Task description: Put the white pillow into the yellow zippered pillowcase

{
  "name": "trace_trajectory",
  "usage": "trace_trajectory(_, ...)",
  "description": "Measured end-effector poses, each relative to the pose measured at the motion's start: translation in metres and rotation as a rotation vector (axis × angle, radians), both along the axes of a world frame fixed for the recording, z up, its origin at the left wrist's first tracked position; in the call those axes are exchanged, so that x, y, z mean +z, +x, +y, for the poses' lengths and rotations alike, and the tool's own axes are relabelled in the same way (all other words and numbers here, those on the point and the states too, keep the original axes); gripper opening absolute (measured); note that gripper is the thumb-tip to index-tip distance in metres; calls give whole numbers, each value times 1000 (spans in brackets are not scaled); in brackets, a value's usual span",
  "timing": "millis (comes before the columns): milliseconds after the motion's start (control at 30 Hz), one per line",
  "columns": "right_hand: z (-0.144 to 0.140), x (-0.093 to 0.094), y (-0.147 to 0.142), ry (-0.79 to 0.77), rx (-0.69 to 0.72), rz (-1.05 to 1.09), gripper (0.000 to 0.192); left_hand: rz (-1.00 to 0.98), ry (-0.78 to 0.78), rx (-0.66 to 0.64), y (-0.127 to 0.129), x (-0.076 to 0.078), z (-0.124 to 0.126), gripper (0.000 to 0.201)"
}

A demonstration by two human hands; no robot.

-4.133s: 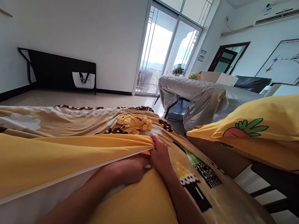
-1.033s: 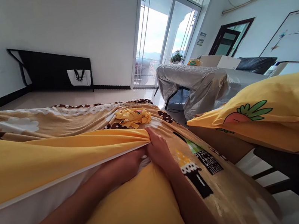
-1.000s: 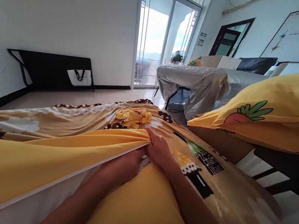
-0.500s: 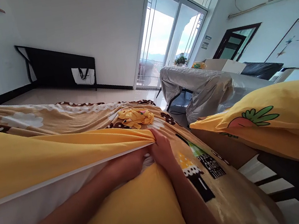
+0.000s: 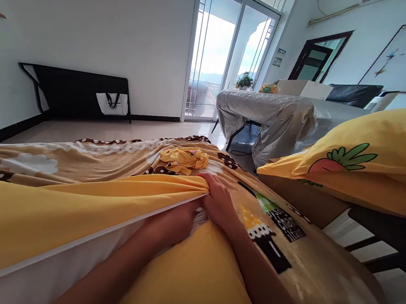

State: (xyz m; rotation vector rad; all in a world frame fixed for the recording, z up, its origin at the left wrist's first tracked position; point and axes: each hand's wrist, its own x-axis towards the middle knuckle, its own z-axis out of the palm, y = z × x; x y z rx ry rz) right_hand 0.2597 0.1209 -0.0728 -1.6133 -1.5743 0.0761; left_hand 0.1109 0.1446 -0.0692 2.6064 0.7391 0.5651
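A plain yellow fabric cover (image 5: 92,205) with a white inner edge stretches across from the left, gathered at its right end. My right hand (image 5: 215,196) is closed round that gathered end. Just left of it, my left hand (image 5: 177,222) is curled under the cover's edge, its fingertips mostly hidden. A scrap of white material shows between the two hands, and I cannot tell what the left one grips. Below my left arm lies white cloth (image 5: 26,303). Between my forearms bulges another plain yellow piece (image 5: 182,289), its corner close to both hands.
A brown patterned blanket (image 5: 285,283) spreads beneath. Crumpled yellow cloth (image 5: 185,160) lies on it beyond my hands. To the right, a yellow pillow with a carrot print (image 5: 390,143) rests on a brown surface. Plastic-covered furniture (image 5: 265,106) stands near the glass doors (image 5: 228,45).
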Motion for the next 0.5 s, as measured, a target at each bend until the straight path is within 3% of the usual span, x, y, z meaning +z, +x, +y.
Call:
trace_trajectory(167,-5,4,-2,-156,-91,-70,46,30,6,38,1,-2,2,42)
trace_trajectory(367,4,-1,1,107,150,96,52,39,23,9,2,1,3,44)
trace_trajectory(500,9,-6,4,77,139,99,49,39,5,-22,4,0,6,44)
